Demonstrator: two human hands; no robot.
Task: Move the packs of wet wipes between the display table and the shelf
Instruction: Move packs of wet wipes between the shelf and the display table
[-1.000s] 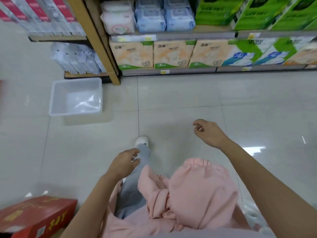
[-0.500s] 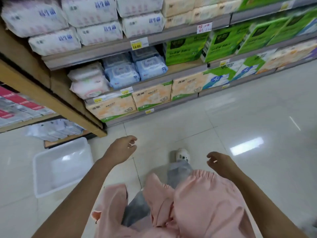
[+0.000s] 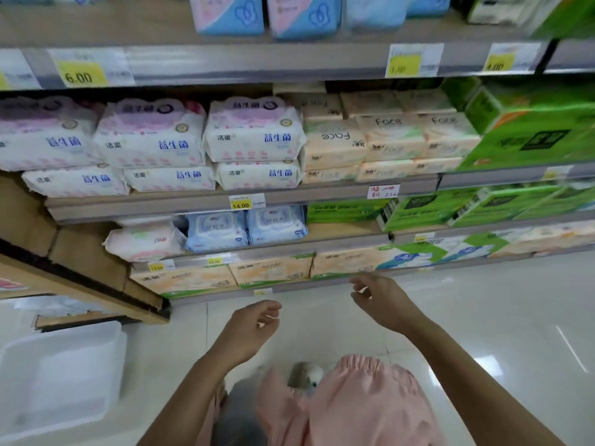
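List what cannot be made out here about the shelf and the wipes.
Head view only.
1. Display table: outside the frame.
2. White bin: cut by the left edge, inside blurred.
3. Handwritten red tag: too small and blurred to read.
4. Blue wipe packs: any packs behind are hidden by the front row.
5. Top-shelf packs: cut by the top edge.

Left of my left hand point(image 3: 248, 329), the white bin point(image 3: 64, 375) runs off the frame edge. High above my right hand point(image 3: 383, 300), the top packs point(image 3: 267, 14) are cropped, and the yellow price tag point(image 3: 404, 64) is too smeared to read.
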